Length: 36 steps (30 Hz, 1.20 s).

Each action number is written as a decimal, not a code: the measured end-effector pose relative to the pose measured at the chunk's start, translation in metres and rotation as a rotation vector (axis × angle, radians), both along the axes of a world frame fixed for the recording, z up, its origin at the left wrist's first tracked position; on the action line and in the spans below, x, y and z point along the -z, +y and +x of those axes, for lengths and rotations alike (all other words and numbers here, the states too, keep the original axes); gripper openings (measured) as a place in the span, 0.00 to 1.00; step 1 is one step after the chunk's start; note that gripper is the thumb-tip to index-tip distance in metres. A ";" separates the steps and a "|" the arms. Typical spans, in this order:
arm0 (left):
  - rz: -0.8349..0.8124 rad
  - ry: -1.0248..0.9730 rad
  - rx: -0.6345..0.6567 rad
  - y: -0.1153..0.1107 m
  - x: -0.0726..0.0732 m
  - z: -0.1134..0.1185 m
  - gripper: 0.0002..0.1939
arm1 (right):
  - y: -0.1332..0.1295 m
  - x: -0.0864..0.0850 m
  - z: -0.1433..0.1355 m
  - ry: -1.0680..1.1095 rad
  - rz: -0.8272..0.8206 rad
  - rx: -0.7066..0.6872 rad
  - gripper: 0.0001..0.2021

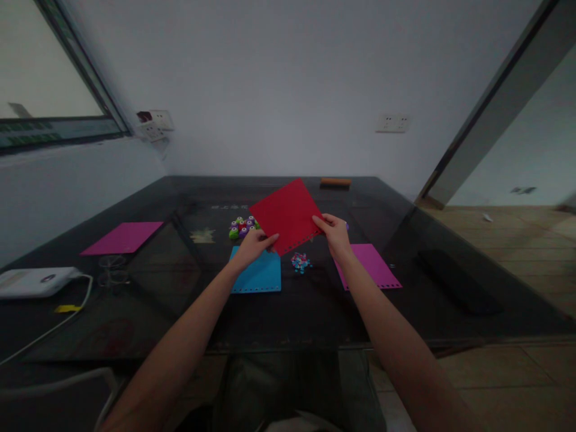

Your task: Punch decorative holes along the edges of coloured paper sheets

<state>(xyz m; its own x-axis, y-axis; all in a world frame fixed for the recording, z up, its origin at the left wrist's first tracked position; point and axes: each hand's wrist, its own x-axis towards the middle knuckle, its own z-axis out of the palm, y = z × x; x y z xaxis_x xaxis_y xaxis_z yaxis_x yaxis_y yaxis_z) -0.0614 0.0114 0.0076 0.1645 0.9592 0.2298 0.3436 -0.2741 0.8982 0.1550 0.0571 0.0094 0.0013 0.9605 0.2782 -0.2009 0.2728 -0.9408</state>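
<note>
A red sheet of card (288, 213) with a row of punched holes along its near edge is held tilted above the table. My left hand (254, 245) pinches its lower left corner, and my right hand (333, 231) grips its right corner. Below my left hand lies a blue punched sheet (257, 275). Under my right wrist is a magenta punched sheet (371, 264), partly covered by the arm. Between these two sheets sits a small pile of pink and blue paper bits (300, 263). Several colourful hole punches (242, 227) stand clustered just behind my left hand.
Another magenta sheet (123, 237) lies at the left, near clear-framed glasses (112, 271). A white device (38, 282) with a cable rests at the left edge. A brown brush (335, 183) is at the back, and a dark flat object (456, 281) lies at right.
</note>
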 end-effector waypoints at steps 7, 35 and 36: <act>-0.036 0.019 0.016 0.001 0.000 -0.001 0.15 | 0.001 0.003 0.000 -0.006 0.003 0.001 0.13; 0.035 -0.456 -0.404 0.019 0.005 -0.030 0.19 | 0.032 0.040 -0.064 -0.796 0.027 -0.047 0.06; 0.032 -0.471 -0.408 0.020 0.005 -0.031 0.20 | 0.033 0.040 -0.071 -0.818 0.026 -0.035 0.06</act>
